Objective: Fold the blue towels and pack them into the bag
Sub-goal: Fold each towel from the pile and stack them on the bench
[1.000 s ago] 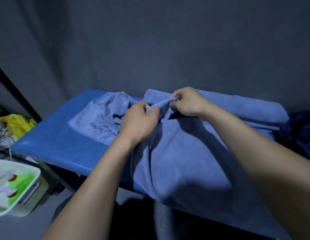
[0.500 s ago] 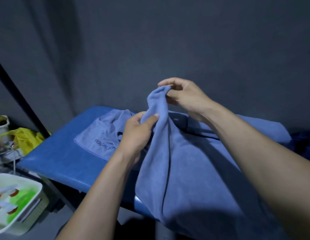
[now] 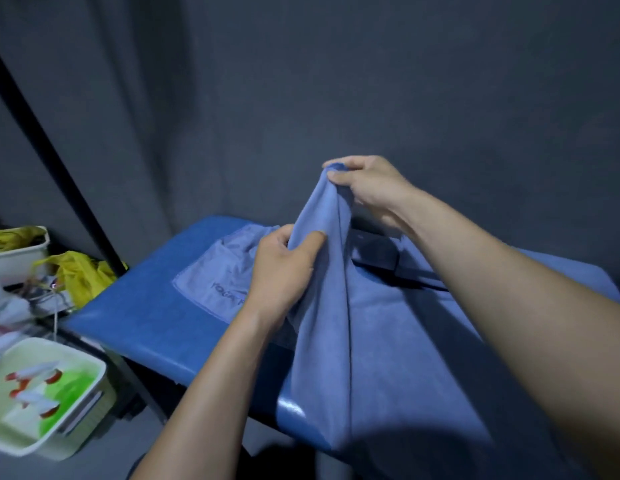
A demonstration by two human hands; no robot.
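Observation:
A large blue towel (image 3: 370, 323) is drawn up into a peak above the blue padded table (image 3: 135, 317). My right hand (image 3: 367, 185) pinches its top corner, raised above the table. Lower and to the left, my left hand (image 3: 284, 265) grips the towel's edge between thumb and fingers. The towel's lower part drapes over the table's front edge. A paler blue cloth with printed lettering (image 3: 218, 275) lies flat on the table behind my left hand; I cannot tell whether it is the bag. A dark strap-like item (image 3: 377, 254) lies under the towel near my right wrist.
A dark curtain (image 3: 301, 98) hangs close behind the table. A black pole (image 3: 59, 161) slants down at the left. Left of the table are a white bin (image 3: 17, 258), a yellow plastic bag (image 3: 80, 275) and a white tray with green contents (image 3: 42, 393).
Both hands have lifted the towel off the table. My right hand rose with the corner; my left hand slid down along the edge, stretching the cloth between them.

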